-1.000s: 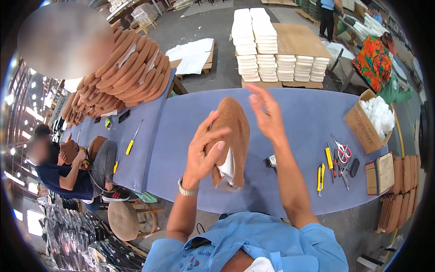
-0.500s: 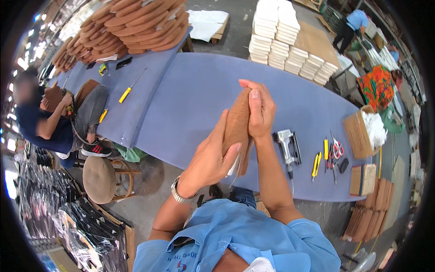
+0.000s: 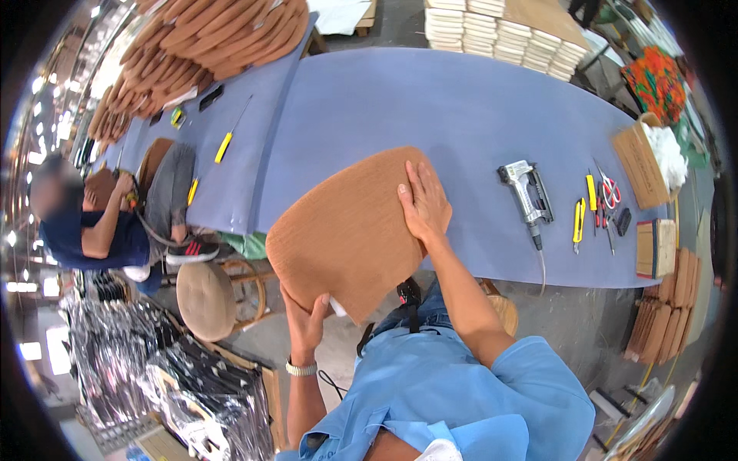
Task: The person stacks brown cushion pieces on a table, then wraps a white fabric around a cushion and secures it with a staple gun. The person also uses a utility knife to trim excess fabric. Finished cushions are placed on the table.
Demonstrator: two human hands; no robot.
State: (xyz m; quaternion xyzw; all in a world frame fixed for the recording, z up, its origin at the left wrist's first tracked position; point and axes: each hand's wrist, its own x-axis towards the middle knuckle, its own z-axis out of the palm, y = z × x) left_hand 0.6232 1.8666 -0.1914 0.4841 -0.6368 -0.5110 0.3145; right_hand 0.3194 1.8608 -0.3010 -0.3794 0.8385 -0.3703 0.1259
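Observation:
A brown fabric-covered chair pad (image 3: 350, 223), flat with rounded corners, is held up between my two hands, its broad face showing. My left hand (image 3: 306, 316) grips the lower left edge, thumb on the face and the other fingers partly behind the pad. At the opposite edge, my right hand (image 3: 425, 201) lies with its fingers over the fabric and holds that side. A bit of white shows at the pad's lower edge, near my left thumb. The pad hangs over the near edge of the blue-covered table (image 3: 354, 92).
To the right lie a staple gun (image 3: 528, 196) with a hose, yellow cutters (image 3: 579, 223), scissors (image 3: 609, 190) and a cardboard box (image 3: 642, 165). Brown pads (image 3: 223, 34) are piled far left. A co-worker (image 3: 100, 223) sits at left beside a round stool (image 3: 206, 301).
The pad has turned from edge-on to showing its broad brown face. My left hand has moved down and left to its lower edge; my right hand has shifted down along the other side.

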